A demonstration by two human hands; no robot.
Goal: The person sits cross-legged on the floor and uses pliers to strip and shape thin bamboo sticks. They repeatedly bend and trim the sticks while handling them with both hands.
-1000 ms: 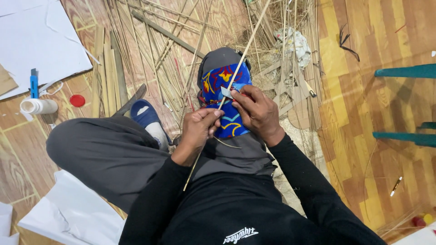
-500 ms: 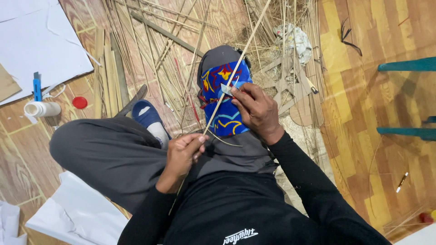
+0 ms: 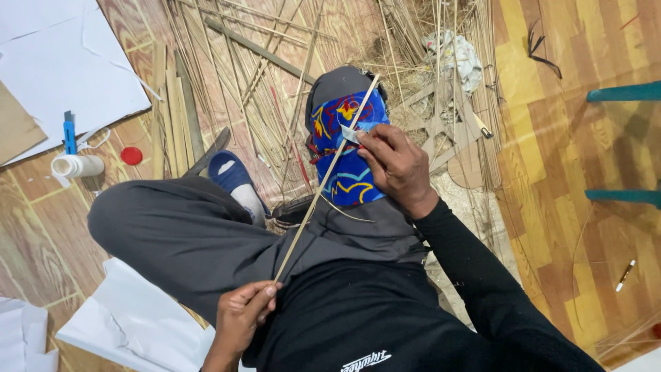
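Note:
I sit on the floor with a bright blue patterned cloth [image 3: 344, 155] wrapped over my raised knee. A long thin bamboo strip [image 3: 323, 180] runs diagonally across it. My left hand [image 3: 241, 318] pinches the strip's lower end close to my body. Over the cloth, my right hand [image 3: 394, 165] grips a small blade [image 3: 351, 133] pressed against the strip. A thin shaving [image 3: 348, 215] curls off the strip below that hand.
Many bamboo slivers and flat slats [image 3: 172, 103] litter the floor ahead. White paper sheets [image 3: 62, 62] lie at upper left and by my left leg. A glue bottle [image 3: 76, 165], red cap [image 3: 131, 156] and blue cutter [image 3: 69, 131] sit at left. Teal furniture legs [image 3: 623, 93] stand at right.
My left hand has pulled the strip's lower end down and back toward my body, drawing the strip under the blade. My right hand stays on the knee cloth.

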